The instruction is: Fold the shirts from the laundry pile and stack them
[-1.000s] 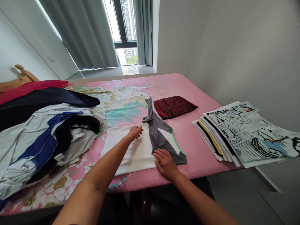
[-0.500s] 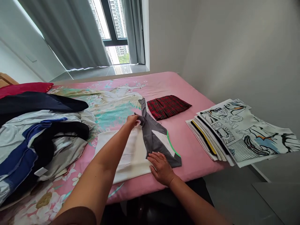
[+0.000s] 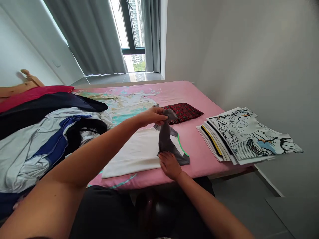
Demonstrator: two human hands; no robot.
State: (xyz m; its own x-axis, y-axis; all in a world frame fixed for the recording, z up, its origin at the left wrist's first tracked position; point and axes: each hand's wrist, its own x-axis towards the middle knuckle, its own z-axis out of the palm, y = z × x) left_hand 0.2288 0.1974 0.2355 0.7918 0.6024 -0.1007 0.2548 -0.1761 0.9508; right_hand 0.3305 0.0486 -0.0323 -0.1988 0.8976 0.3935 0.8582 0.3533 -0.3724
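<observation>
A white shirt (image 3: 138, 146) with grey sleeves and a green-trimmed neckline lies on the bed near its front edge. My left hand (image 3: 158, 116) pinches the end of one grey sleeve (image 3: 164, 136) between thumb and fingers and holds it up off the bed. My right hand (image 3: 170, 165) lies on the shirt at the base of that sleeve, its fingers laid flat on the cloth. Just beyond the raised sleeve is a folded red plaid garment (image 3: 185, 112), partly hidden by my left hand and the sleeve.
A stack of folded clothes (image 3: 239, 136), topped by a white printed piece, sits at the bed's right edge and overhangs it. Loose clothes (image 3: 47, 142) are heaped on the left. Pink floral bedding (image 3: 199, 159) covers the bed. Beyond it stand a curtain (image 3: 97, 36) and a window.
My left hand has moved right and up, lifting the grey sleeve end off the shirt. My right hand stays on the shirt near the sleeve base. The view has shifted slightly left.
</observation>
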